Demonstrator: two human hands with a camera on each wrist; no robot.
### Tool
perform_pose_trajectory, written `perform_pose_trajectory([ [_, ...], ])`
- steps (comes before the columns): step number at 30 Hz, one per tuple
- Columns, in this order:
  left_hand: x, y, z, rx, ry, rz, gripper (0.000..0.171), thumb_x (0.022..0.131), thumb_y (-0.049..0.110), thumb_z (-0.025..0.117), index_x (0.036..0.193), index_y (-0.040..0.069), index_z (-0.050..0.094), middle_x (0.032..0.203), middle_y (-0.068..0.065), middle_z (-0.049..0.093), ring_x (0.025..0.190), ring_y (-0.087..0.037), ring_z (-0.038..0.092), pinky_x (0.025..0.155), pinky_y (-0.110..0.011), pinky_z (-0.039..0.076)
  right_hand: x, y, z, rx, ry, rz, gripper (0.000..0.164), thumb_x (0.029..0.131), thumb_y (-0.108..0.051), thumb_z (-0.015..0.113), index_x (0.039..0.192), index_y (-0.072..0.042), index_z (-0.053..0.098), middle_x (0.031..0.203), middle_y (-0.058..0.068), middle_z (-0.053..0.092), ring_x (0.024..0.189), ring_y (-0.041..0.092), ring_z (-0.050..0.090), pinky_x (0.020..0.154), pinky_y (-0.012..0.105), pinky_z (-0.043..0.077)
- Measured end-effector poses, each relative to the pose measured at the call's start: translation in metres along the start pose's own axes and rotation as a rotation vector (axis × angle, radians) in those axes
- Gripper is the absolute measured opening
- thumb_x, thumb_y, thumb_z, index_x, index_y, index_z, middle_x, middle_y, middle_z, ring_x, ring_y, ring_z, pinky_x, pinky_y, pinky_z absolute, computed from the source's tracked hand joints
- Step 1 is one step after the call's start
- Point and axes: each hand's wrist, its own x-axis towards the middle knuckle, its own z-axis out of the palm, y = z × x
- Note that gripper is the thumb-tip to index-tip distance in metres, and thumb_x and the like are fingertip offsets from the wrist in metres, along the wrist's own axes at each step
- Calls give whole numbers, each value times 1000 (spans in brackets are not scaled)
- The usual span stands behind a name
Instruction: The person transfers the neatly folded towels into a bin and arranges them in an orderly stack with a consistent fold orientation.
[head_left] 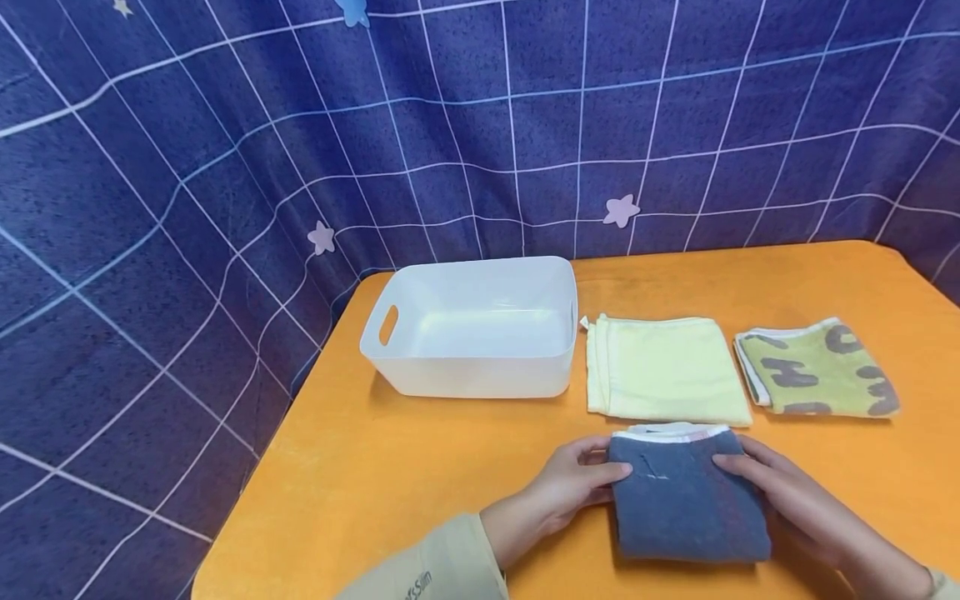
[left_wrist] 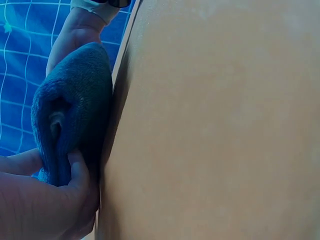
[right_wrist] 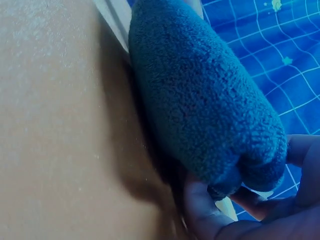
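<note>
A folded dark blue-grey towel (head_left: 686,500) with a white edge is held between both hands near the front of the table. My left hand (head_left: 573,482) grips its left side, thumb on the upper face and fingers beneath. On the opposite side my right hand (head_left: 787,496) pinches it the same way. In the left wrist view the towel (left_wrist: 82,95) shows its folded layers at the left hand (left_wrist: 50,200). The right wrist view has the thick towel (right_wrist: 200,90) between thumb and fingers of the right hand (right_wrist: 270,215).
A white plastic bin (head_left: 472,375) with cut-out handles stands at the back left. Behind the blue-grey towel lies a folded pale yellow towel (head_left: 667,371); to its right is a folded olive towel (head_left: 821,371) with grey letters. A blue gridded curtain (head_left: 480,125) hangs behind the orange table (head_left: 390,483).
</note>
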Motion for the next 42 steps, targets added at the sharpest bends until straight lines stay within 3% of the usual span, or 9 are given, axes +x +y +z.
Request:
perform_pose_trajectory([
  [6,0,1,-2,-6,14,-11,35,83,2,66,118,1,60,98,-8,64,81,-19,63,75,-36,53,-1,0,3,70,-11,-30,68,98,-33,42,143,5,7,131,17,43,106,21,51,82,37,47],
  [11,1,3,-2,-6,50,-3,30,83,7,67,113,2,63,95,-7,63,74,-16,63,70,-34,54,-2,-1,5,147,-19,-60,65,99,-30,42,143,2,8,120,8,52,100,19,55,81,40,49],
  [14,1,5,-1,-4,61,12,28,83,8,66,110,3,64,93,-6,63,71,-15,62,68,-33,54,-2,-2,5,196,-28,-97,56,99,-28,42,140,-2,16,114,4,55,98,19,57,80,42,50],
  [19,1,11,-1,38,87,42,27,83,12,66,109,3,64,92,-4,62,68,-13,60,66,-30,54,-3,-6,6,237,-17,-131,39,99,-27,43,132,-10,30,109,1,57,96,20,59,78,44,50],
  [27,0,22,-3,88,100,97,27,84,16,66,109,5,65,92,-2,61,66,-13,59,63,-29,53,-3,-13,10,237,41,-134,44,98,-29,45,133,-8,28,107,1,56,93,19,59,77,42,51],
  [37,-2,37,-7,109,101,148,36,84,17,66,115,0,60,96,-4,59,75,-13,59,71,-33,54,-4,-24,12,213,95,-190,37,98,-29,45,129,-15,33,107,-2,58,92,15,59,76,38,51],
  [42,-3,44,-11,131,94,166,36,86,19,64,116,0,60,96,-4,59,78,-14,59,74,-33,53,-5,-30,15,232,98,-246,25,98,-26,46,121,-20,42,101,-2,60,86,15,60,73,35,52],
])
